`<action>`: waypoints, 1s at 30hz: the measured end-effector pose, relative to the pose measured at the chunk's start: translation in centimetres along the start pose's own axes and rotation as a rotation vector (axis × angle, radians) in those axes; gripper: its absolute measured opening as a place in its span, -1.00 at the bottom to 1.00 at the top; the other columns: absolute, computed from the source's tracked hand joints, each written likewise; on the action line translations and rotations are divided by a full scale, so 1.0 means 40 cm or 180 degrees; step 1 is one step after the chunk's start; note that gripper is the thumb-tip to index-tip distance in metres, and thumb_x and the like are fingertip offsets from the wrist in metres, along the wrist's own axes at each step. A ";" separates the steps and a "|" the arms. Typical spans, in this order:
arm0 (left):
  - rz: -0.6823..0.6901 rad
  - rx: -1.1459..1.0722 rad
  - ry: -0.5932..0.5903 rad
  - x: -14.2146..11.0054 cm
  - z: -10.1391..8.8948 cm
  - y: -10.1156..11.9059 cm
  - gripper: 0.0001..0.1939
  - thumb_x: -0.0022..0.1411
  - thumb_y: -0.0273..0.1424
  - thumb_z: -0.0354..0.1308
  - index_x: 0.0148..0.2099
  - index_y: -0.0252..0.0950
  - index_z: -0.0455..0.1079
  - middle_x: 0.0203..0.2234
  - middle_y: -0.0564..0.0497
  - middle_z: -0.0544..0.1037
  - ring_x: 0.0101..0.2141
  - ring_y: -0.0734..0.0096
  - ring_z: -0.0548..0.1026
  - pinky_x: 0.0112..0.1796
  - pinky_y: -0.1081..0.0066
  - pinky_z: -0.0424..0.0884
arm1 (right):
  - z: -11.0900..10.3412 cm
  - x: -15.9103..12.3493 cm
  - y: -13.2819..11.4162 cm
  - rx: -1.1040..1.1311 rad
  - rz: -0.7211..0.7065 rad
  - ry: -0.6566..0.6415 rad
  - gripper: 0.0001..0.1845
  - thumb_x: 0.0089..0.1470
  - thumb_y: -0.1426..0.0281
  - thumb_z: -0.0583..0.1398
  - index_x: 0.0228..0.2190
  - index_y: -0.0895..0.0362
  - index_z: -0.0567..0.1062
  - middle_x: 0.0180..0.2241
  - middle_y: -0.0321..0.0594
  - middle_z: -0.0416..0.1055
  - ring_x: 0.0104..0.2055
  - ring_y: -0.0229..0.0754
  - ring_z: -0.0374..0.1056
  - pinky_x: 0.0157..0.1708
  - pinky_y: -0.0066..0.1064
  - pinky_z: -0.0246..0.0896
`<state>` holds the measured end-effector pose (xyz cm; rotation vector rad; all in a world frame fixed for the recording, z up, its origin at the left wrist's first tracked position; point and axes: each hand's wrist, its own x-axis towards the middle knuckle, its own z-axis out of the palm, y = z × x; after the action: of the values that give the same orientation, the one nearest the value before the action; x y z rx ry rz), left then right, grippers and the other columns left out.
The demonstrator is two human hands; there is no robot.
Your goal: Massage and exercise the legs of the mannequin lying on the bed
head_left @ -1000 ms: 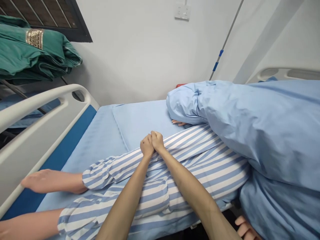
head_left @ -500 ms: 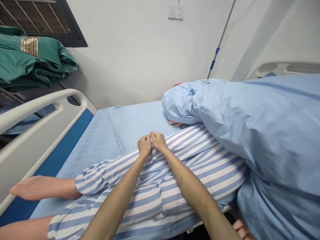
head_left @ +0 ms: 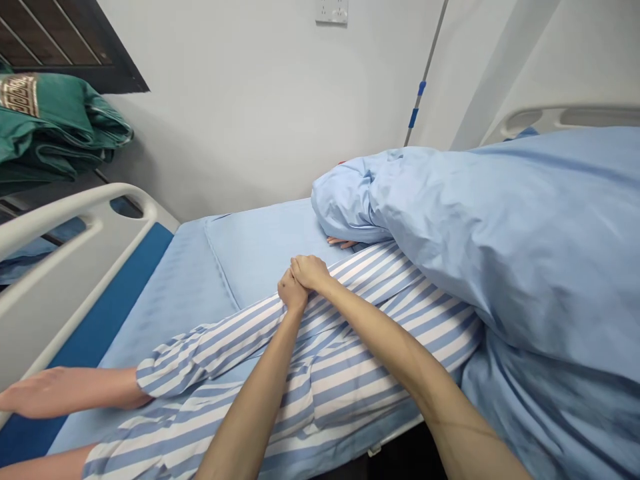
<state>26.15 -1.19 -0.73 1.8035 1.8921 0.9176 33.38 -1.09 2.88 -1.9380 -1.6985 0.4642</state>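
Note:
My left hand (head_left: 293, 291) is closed at the far trouser leg, around knee height, on the blue-and-white striped trousers (head_left: 400, 313) of a figure lying on the bed. My right hand (head_left: 310, 273) is closed too and overlaps the top of the left one. The fingertips of both hands are hidden, so I cannot see what lies under the right one. A bare foot (head_left: 65, 391) with a smooth, plastic-like look sticks out of the far trouser leg at the left. A few fingers (head_left: 341, 242) of the figure show at the edge of the quilt.
A light blue quilt (head_left: 500, 227) covers the figure's upper part on the right. The bed's footboard (head_left: 115, 233) stands at the left, with folded green cloth (head_left: 65, 127) beyond it. A thin pole (head_left: 425, 73) rises by the wall behind the blue sheet (head_left: 260, 240).
My two fists were side by side; now the right one has come over the left. The whole view has shifted slightly to the right.

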 end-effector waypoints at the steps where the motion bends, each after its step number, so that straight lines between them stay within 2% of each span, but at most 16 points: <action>1: -0.0018 0.0019 -0.0002 0.000 0.003 0.000 -0.63 0.38 -0.29 -0.13 -0.38 -0.28 0.41 -0.46 -0.07 0.53 -0.46 0.41 0.33 -0.41 0.40 0.02 | -0.006 -0.002 0.006 -0.0055 -0.0035 -0.0049 -0.57 0.30 0.24 -0.05 -0.32 0.14 0.54 -0.31 -0.04 0.53 -0.26 -0.10 0.40 -0.28 -0.37 0.09; 4: -0.0059 0.0048 -0.0035 0.000 0.011 0.001 -0.57 0.38 -0.27 -0.16 -0.42 -0.27 0.41 -0.44 -0.09 0.55 -0.42 0.38 0.36 -0.41 0.40 0.02 | -0.001 -0.011 0.034 0.0170 -0.0056 0.0185 -0.58 0.31 0.24 -0.06 -0.34 0.11 0.53 -0.32 -0.10 0.53 -0.27 -0.15 0.39 -0.29 -0.41 0.08; 7: -0.0008 0.0052 -0.0097 0.002 0.009 0.010 -0.57 0.35 -0.28 -0.15 -0.47 -0.26 0.40 -0.47 -0.08 0.54 -0.43 0.37 0.36 -0.42 0.40 0.02 | 0.017 -0.013 0.062 0.0737 -0.0007 0.0478 -0.58 0.29 0.24 -0.04 -0.47 0.11 0.46 -0.44 -0.21 0.48 -0.35 -0.22 0.32 -0.34 -0.45 0.04; 10: 0.0202 -0.0118 -0.0242 0.012 -0.001 0.040 -0.58 0.32 -0.32 -0.13 -0.54 -0.28 0.34 -0.57 -0.02 0.46 -0.48 0.42 0.31 -0.42 0.41 0.05 | 0.021 0.001 0.081 0.1630 -0.0068 0.0677 -0.57 0.26 0.24 -0.03 -0.61 0.10 0.28 -0.58 -0.33 0.30 -0.46 -0.28 0.19 -0.42 -0.47 0.00; 13: 0.0362 -0.0366 -0.0254 0.024 0.000 0.085 -0.58 0.30 -0.36 -0.14 -0.57 -0.30 0.31 -0.63 0.03 0.38 -0.51 0.46 0.28 -0.41 0.42 0.09 | 0.012 0.021 0.095 0.2626 -0.0009 0.0856 -0.58 0.22 0.23 -0.02 -0.65 0.08 0.15 -0.65 -0.40 0.11 -0.53 -0.31 0.06 -0.49 -0.47 -0.03; 15: 0.0375 -0.0412 -0.0205 0.024 0.013 0.109 -0.58 0.31 -0.36 -0.15 -0.53 -0.30 0.35 -0.61 0.03 0.40 -0.49 0.45 0.31 -0.39 0.43 0.13 | 0.006 0.030 0.101 0.3111 0.0105 0.0891 -0.59 0.21 0.24 -0.01 -0.65 0.07 0.11 -0.67 -0.43 0.04 -0.55 -0.33 0.00 -0.52 -0.47 -0.03; 17: 0.0267 -0.0253 -0.0161 0.016 0.030 0.120 -0.60 0.34 -0.37 -0.18 -0.45 -0.30 0.40 -0.52 -0.01 0.47 -0.43 0.40 0.37 -0.36 0.42 0.17 | 0.003 0.031 0.103 0.3299 0.0169 0.0940 -0.60 0.21 0.27 0.00 -0.65 0.06 0.10 -0.66 -0.43 0.00 -0.56 -0.34 -0.03 -0.52 -0.46 -0.03; 20: 0.0044 0.0241 -0.0125 -0.003 0.047 0.118 -0.63 0.37 -0.39 -0.19 -0.31 -0.29 0.44 -0.36 -0.11 0.54 -0.32 0.31 0.43 -0.30 0.39 0.20 | 0.003 0.020 0.094 0.3009 0.0188 0.0981 -0.59 0.23 0.32 0.00 -0.64 0.08 0.09 -0.65 -0.42 0.00 -0.53 -0.35 -0.02 -0.49 -0.46 -0.03; 24: 0.0107 0.0632 -0.0311 -0.012 0.043 0.112 -0.66 0.37 -0.38 -0.15 -0.24 -0.31 0.45 -0.28 -0.18 0.55 -0.26 0.26 0.46 -0.29 0.39 0.20 | -0.023 0.004 0.077 0.1812 0.0278 0.0923 -0.57 0.29 0.30 -0.06 -0.61 0.11 0.21 -0.61 -0.35 0.19 -0.47 -0.30 0.12 -0.41 -0.43 0.01; 28: 0.0153 0.0609 -0.0282 -0.011 0.042 0.115 -0.64 0.36 -0.34 -0.15 -0.23 -0.31 0.47 -0.29 -0.20 0.56 -0.30 0.23 0.45 -0.32 0.37 0.18 | -0.085 -0.001 0.091 0.0271 -0.0034 0.0285 -0.65 0.28 0.29 -0.01 -0.44 0.13 0.44 -0.40 -0.18 0.46 -0.30 -0.17 0.32 -0.27 -0.40 0.09; 30: 0.0184 0.0475 -0.0185 -0.010 0.050 0.113 -0.61 0.35 -0.31 -0.16 -0.31 -0.29 0.47 -0.35 -0.18 0.56 -0.34 0.24 0.43 -0.35 0.36 0.15 | -0.102 -0.002 0.112 -0.0052 -0.0136 0.0108 -0.63 0.29 0.25 -0.02 -0.32 0.13 0.51 -0.32 -0.13 0.51 -0.23 -0.13 0.36 -0.22 -0.39 0.12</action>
<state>30.85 -1.33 0.81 1.9580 1.9269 0.7517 39.31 -2.16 3.57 -1.9061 -1.7238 0.4008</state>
